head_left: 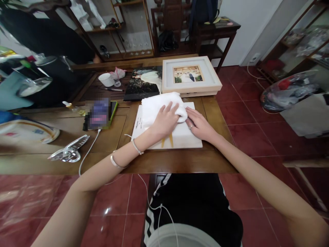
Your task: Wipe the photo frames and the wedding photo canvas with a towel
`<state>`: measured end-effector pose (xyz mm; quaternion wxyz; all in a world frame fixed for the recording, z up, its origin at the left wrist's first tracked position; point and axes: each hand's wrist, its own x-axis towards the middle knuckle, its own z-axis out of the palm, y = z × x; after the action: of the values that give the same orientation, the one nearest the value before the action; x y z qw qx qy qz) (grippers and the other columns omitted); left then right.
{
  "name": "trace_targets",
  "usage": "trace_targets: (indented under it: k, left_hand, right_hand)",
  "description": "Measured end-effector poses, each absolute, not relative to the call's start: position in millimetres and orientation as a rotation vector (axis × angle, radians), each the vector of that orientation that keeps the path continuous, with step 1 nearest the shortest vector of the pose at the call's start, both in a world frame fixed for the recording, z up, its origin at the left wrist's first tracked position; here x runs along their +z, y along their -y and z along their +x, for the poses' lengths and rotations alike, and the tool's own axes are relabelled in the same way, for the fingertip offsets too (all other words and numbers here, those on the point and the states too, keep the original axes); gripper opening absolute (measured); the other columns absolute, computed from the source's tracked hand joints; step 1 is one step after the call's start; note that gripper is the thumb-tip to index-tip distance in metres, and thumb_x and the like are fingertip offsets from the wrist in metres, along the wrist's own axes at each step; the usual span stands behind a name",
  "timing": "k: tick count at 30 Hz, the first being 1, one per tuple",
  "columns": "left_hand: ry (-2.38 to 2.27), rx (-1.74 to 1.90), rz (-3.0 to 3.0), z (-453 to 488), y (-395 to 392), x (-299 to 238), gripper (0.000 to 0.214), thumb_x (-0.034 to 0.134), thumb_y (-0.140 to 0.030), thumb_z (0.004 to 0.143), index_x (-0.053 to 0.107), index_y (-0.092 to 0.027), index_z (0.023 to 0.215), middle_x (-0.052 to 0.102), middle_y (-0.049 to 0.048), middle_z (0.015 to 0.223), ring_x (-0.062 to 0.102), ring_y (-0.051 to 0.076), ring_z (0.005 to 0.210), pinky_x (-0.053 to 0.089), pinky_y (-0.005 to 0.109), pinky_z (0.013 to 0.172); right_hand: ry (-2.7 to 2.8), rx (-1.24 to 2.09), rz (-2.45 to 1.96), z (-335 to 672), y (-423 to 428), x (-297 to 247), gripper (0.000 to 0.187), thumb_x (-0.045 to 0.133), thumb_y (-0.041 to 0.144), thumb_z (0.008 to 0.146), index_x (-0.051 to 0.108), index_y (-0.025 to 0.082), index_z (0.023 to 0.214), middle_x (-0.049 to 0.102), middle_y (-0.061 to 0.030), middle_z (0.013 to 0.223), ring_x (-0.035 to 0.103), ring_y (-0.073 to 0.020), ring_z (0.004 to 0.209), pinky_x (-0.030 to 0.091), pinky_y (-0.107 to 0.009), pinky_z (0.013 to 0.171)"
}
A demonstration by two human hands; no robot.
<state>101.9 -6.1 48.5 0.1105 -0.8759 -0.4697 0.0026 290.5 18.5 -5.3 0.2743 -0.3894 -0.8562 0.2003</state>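
Observation:
A flat white box or album lies on the wooden table in front of me. A folded white cloth rests on its far left part. My left hand lies on the cloth with its fingers stretched out and pressed down. My right hand lies flat on the white box just right of the cloth, fingers extended, fingertips touching the cloth's edge. A ring shows on the right hand and bracelets on the left wrist.
Behind the box stand a white framed photo and a dark photo print. A white cup, a phone, a plate, a shiny clip and a white cable lie to the left. Red tiled floor lies to the right.

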Motion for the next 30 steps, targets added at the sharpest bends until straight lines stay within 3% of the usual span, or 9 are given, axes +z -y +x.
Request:
trace_targets:
  k: [4,11,20,26,30]
  left_hand:
    - [1.372,0.030,-2.551,104,2,47,0.033,0.046,-0.008,0.095,0.070,-0.008,0.117,0.048,0.0196,0.148,0.043,0.039,0.138,0.043,0.053,0.106]
    - [1.348,0.110,-2.517,112,46,50,0.028,0.050,-0.007,0.094,0.076,-0.011,0.104,0.050,0.0195,0.147,0.048,0.040,0.134,0.046,0.053,0.104]
    - [1.088,0.144,-2.654,110,127,62,0.020,0.063,-0.020,0.090,0.077,-0.018,0.105,0.050,0.0170,0.147,0.050,0.039,0.132,0.049,0.048,0.103]
    - [1.158,0.167,-2.670,107,102,65,0.021,0.060,-0.015,0.091,0.077,-0.020,0.102,0.050,0.0152,0.148,0.050,0.036,0.134,0.051,0.045,0.099]
    - [1.235,0.168,-2.617,105,60,65,0.028,0.049,-0.010,0.094,0.075,-0.013,0.102,0.053,0.0185,0.144,0.052,0.035,0.130,0.054,0.041,0.092]
  right_hand:
    - [2.296,0.545,-1.058,290,-18,-5,0.051,0.038,0.031,0.096,0.049,0.016,0.143,0.049,-0.0128,0.150,0.036,-0.0294,0.145,0.028,-0.054,0.119]
    - [2.160,0.624,-1.160,289,-19,-6,0.052,0.032,0.038,0.099,0.047,0.020,0.145,0.048,-0.0089,0.151,0.040,-0.0275,0.142,0.030,-0.054,0.119]
    - [2.241,0.582,-1.124,289,-19,-7,0.049,0.032,0.037,0.100,0.053,0.019,0.141,0.048,-0.0088,0.152,0.036,-0.0251,0.145,0.027,-0.053,0.121]
    - [2.268,0.557,-1.136,289,-19,-5,0.047,0.034,0.036,0.099,0.057,0.019,0.137,0.049,-0.0098,0.151,0.037,-0.0260,0.145,0.028,-0.052,0.120]
    - [2.267,0.549,-1.119,290,-20,-8,0.051,0.036,0.037,0.098,0.050,0.018,0.143,0.048,-0.0113,0.151,0.038,-0.0285,0.144,0.029,-0.055,0.119]
